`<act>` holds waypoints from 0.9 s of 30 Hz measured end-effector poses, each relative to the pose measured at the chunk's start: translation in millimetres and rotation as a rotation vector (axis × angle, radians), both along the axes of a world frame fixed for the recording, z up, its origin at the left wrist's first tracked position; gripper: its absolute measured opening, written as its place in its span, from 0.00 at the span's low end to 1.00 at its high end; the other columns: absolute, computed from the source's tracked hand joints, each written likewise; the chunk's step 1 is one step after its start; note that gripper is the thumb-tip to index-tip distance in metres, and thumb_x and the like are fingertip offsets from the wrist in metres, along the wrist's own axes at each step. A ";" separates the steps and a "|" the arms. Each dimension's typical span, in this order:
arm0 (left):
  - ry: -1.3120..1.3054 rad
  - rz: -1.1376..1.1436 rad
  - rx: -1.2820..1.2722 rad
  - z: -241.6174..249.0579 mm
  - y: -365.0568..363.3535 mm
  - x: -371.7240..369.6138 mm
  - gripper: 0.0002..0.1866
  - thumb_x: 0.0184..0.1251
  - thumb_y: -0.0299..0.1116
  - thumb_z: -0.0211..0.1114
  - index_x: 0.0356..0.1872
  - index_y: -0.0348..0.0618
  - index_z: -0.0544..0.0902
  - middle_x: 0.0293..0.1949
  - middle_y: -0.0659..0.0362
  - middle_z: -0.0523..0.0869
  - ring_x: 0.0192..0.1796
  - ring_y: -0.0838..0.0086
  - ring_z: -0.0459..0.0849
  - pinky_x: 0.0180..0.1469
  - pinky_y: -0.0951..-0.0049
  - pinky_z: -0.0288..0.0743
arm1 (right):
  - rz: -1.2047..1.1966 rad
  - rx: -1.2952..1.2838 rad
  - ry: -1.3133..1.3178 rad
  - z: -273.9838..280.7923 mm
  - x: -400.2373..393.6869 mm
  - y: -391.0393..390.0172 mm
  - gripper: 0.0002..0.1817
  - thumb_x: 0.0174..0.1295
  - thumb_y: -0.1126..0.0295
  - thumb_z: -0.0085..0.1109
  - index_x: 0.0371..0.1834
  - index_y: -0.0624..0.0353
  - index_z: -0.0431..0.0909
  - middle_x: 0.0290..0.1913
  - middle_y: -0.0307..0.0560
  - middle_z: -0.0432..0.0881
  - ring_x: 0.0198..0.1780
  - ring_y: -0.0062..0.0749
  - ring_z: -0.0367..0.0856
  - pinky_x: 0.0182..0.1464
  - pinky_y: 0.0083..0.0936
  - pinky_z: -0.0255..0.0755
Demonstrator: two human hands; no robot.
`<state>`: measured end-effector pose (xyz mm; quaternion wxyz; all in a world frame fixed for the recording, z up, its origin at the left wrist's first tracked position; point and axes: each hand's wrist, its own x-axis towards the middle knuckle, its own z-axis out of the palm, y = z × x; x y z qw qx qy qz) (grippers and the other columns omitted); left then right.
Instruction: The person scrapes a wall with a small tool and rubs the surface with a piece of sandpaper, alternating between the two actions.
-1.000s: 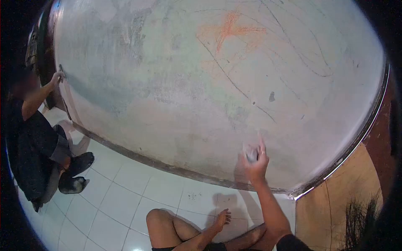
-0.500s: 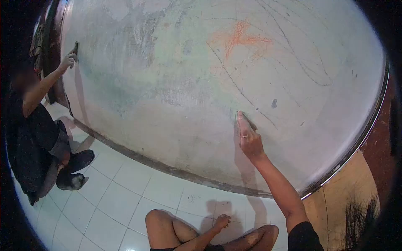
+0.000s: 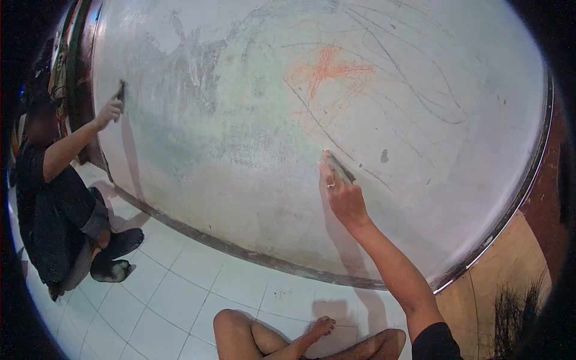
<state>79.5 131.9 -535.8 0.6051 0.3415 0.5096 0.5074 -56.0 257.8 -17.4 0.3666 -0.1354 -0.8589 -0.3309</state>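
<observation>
My right hand (image 3: 347, 201) is closed around a flat scraper (image 3: 343, 168), its fingers pointing up along it, and presses it to the worn wall (image 3: 258, 192). A ring shows on one finger. Just above the scraper runs a dark pencil-like line, with an orange scribble (image 3: 327, 69) higher up. My left hand (image 3: 324, 326) is held low over my crossed legs (image 3: 240, 333), its fingers curled in, and I see nothing in it.
At the left another person (image 3: 60, 204) sits by the wall, a hand (image 3: 109, 113) holding a dark flat tool (image 3: 122, 91) against it. White floor tiles (image 3: 174, 294) meet the wall's dark lower edge. A wooden panel (image 3: 498, 270) with black scrawls stands at the right.
My right hand and the scraper have shifted slightly up and left along the wall. The view has tilted a little. The other person's tool sits at a slightly different spot on the wall.
</observation>
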 end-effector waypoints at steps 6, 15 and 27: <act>-0.058 -0.060 -0.088 43.8 -6.1 -14.1 0.19 0.62 0.49 0.62 0.40 0.43 0.80 0.28 0.59 0.81 0.21 0.76 0.76 0.21 0.73 0.69 | 0.057 0.036 -0.006 -22.8 24.7 7.2 0.32 0.55 0.80 0.53 0.66 0.61 0.59 0.72 0.61 0.58 0.28 0.38 0.85 0.22 0.27 0.80; -0.012 -0.053 0.129 43.5 -8.3 -12.4 0.16 0.56 0.40 0.69 0.42 0.43 0.80 0.28 0.59 0.81 0.23 0.77 0.76 0.23 0.75 0.73 | -0.082 -0.011 -0.081 -51.6 53.2 2.8 0.30 0.54 0.79 0.54 0.64 0.60 0.63 0.71 0.60 0.61 0.34 0.37 0.85 0.24 0.27 0.80; 0.091 -0.101 0.121 42.3 -0.1 -4.3 0.13 0.57 0.40 0.68 0.36 0.43 0.80 0.25 0.60 0.80 0.24 0.78 0.77 0.23 0.75 0.75 | 0.079 0.110 0.061 -29.2 8.2 16.2 0.30 0.55 0.78 0.53 0.65 0.62 0.62 0.70 0.61 0.63 0.26 0.34 0.84 0.30 0.26 0.81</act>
